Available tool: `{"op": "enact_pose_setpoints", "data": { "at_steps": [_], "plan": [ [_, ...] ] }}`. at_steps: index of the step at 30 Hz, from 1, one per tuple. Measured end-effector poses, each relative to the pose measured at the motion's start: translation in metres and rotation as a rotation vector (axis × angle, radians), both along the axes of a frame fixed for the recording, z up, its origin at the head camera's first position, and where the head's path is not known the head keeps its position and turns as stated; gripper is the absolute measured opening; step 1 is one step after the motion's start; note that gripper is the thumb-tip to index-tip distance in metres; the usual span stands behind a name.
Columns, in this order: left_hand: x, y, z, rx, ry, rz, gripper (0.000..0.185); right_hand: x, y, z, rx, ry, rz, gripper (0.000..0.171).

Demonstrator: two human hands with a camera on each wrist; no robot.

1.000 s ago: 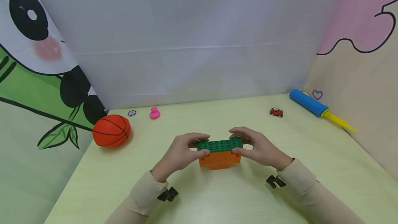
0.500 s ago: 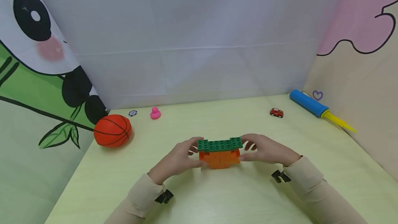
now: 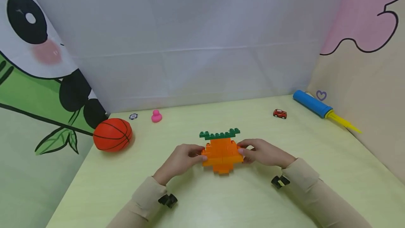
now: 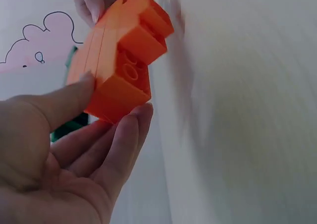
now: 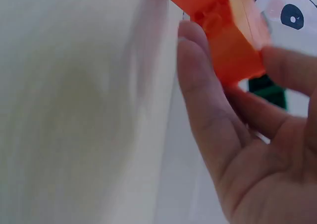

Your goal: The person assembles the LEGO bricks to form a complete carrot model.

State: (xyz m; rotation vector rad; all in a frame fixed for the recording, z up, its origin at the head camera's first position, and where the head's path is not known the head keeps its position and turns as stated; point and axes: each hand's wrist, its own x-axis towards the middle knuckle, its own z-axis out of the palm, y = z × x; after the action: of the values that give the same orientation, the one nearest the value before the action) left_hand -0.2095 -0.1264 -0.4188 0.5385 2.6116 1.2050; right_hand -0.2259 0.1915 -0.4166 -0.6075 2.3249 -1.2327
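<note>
Between my two hands is a toy-brick model with an orange body (image 3: 222, 150) and a row of green bricks (image 3: 219, 136) across its far end. It leans back, so its broad orange face shows in the head view. My left hand (image 3: 182, 162) pinches the left side of the orange part, thumb in front and fingers behind. At the opposite side my right hand (image 3: 265, 153) grips it the same way. The left wrist view shows the hollow undersides of the orange bricks (image 4: 116, 50) above the curled fingers. In the right wrist view, the orange bricks (image 5: 230, 45) sit between thumb and fingers.
On the pale table (image 3: 202, 200), a red basketball (image 3: 113, 135) lies at the left. Behind it are a poker chip (image 3: 133, 116) and a pink toy duck (image 3: 156, 116). A red toy car (image 3: 280, 114) and a blue-and-yellow pump-like toy (image 3: 313, 104) are at the back right.
Both hands have shifted from the green bricks down to the orange sides. The model has tipped back, its green row moving away and its orange face turning up into view.
</note>
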Motion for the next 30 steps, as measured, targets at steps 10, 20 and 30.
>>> {"op": "enact_pose_setpoints", "data": {
  "at_steps": [10, 20, 30],
  "plan": [
    [0.000, 0.012, -0.013, -0.047, -0.031, 0.100, 0.031, 0.000, -0.010, -0.019, -0.082, -0.181, -0.199, 0.042],
    [0.003, 0.021, -0.013, -0.084, -0.025, 0.146, 0.023, 0.004, -0.017, -0.021, -0.068, -0.276, -0.291, 0.034],
    [0.006, 0.024, -0.012, -0.113, -0.050, 0.180, 0.023, 0.005, -0.016, -0.022, -0.075, -0.269, -0.298, 0.036]
  ]
}}
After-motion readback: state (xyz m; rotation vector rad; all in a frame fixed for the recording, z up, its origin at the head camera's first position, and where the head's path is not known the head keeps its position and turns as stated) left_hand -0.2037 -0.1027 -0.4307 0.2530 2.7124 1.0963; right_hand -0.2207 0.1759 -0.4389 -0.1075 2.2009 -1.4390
